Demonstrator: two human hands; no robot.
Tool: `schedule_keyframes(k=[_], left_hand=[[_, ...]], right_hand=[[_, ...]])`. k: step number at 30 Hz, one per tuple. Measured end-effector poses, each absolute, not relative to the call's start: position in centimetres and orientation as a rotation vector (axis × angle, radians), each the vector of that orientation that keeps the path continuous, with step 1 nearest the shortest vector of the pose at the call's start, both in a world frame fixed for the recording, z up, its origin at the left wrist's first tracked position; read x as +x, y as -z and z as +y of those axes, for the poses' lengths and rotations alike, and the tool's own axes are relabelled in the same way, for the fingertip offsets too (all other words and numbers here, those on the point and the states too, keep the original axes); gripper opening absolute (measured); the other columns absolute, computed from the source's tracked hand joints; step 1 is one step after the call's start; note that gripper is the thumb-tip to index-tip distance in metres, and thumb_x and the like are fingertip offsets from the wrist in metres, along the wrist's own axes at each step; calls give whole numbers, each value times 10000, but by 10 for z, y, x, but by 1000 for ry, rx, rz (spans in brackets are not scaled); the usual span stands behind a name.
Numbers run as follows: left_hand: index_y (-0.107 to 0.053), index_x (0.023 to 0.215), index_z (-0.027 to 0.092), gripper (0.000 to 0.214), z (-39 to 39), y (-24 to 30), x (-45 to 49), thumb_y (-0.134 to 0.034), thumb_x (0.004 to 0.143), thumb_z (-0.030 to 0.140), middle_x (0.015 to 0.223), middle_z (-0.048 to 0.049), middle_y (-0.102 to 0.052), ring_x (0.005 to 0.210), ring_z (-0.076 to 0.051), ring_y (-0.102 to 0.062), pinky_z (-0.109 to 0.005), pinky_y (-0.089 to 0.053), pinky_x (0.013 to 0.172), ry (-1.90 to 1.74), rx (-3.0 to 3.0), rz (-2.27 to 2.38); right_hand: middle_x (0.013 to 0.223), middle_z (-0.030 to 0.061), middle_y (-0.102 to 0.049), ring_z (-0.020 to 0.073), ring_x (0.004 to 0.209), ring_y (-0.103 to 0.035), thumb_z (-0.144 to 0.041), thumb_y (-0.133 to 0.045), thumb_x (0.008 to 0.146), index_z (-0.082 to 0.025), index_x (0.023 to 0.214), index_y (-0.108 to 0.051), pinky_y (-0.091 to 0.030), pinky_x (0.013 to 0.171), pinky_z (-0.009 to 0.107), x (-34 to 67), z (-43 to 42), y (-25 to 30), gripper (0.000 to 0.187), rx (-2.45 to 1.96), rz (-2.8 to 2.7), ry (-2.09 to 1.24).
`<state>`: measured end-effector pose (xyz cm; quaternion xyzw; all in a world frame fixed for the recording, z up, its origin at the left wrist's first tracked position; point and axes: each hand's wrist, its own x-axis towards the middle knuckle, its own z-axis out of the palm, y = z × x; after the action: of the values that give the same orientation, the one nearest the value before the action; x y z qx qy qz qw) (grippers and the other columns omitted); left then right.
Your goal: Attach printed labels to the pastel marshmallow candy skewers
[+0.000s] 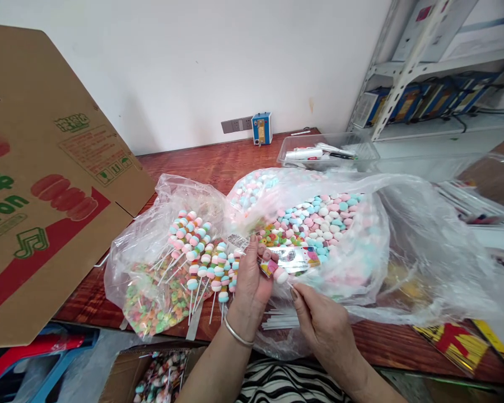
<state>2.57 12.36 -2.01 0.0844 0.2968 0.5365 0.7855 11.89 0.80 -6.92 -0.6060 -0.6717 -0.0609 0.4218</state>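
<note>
– While my left hand [250, 282] grips a small printed wrapper [292, 258] just above the table edge, my right hand [321, 324] pinches a pink-and-white candy [281, 275] at the wrapper's lower end.
– Any writing readable?
– Wrapper print is too blurred. Cardboard flap [46, 184] on my left has green letters "ron", cut off, plus a green music note. Its red label text is too small to read.
– Surroundings?
– Both hands sit against a big clear bag [386, 235] of pastel candies. Left of it, a smaller bag [143, 235] holds candy skewers [197, 252] and coloured rings. Loose white sticks [281, 322] lie under my hands on the wooden table [218, 162].
</note>
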Motion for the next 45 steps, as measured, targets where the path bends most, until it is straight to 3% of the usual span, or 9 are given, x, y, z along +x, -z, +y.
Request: schedule_keyframes(k=[17,22,25,27,29,32,37,41,45], left_hand=[[-634,871,134,205,134,22,13,-615,883,338,764,-32,-655,705,-144,-649,-276,-542,672,-1157,134,683],[-602,799,148,87,145,32,4,-683,818,176,679,30,-578,572,-74,-563,-214,-503,624,-1231,161,632],[-574,767,156,129,145,32,4,-674,833,203,632,50,-525,534,-58,-522,-195,-487,593,-1199,105,558],[-547,740,162,166,143,31,6,-676,834,208,607,62,-490,502,-47,-483,-180,-469,562,-1196,94,562],[-532,735,167,185,141,29,10,-689,824,208,602,71,-471,478,-37,-447,-164,-444,526,-1200,103,611],[-536,755,172,190,138,24,16,-704,814,237,605,75,-466,471,-36,-425,-159,-426,501,-1193,111,674],[-516,731,175,217,132,17,25,-649,863,286,582,71,-461,451,-42,-409,-170,-416,482,-1168,90,757],[-507,732,167,242,129,21,29,-658,859,306,599,67,-463,445,-44,-417,-174,-396,455,-1166,103,769],[-557,794,155,178,128,25,27,-666,853,283,632,50,-505,473,-56,-476,-179,-426,475,-1137,131,717]], right_hand=[[690,52,-650,180,616,-605,-217,-468,982,-130,962,-665,-410,601,288,125,12,70,217,-1579,-1720,237],[689,14,-598,151,595,-564,-377,-468,964,-181,923,-652,-442,558,262,124,11,62,272,-1495,-1344,-708],[507,-108,-302,75,363,-246,-528,-463,931,-193,884,-612,-336,389,223,118,9,60,369,-1283,-852,-1444],[504,-135,-215,61,360,-145,-555,-486,908,-200,884,-581,-299,367,214,115,8,61,369,-1185,-717,-1603],[507,-110,-301,74,377,-246,-511,-495,918,-206,829,-554,-308,399,215,114,7,64,324,-1256,-875,-1432],[608,-15,-534,130,522,-486,-350,-469,960,-194,777,-566,-347,502,248,116,8,70,259,-1476,-1380,-694],[542,-2,-555,150,498,-481,-145,-491,952,-176,783,-618,-306,561,312,115,11,75,213,-1524,-1863,319],[590,21,-610,158,511,-512,-154,-474,963,-167,846,-631,-331,563,311,112,14,70,197,-1536,-1817,308],[730,37,-654,163,617,-586,-279,-461,975,-183,938,-615,-404,577,269,112,15,65,185,-1543,-1528,-329]])
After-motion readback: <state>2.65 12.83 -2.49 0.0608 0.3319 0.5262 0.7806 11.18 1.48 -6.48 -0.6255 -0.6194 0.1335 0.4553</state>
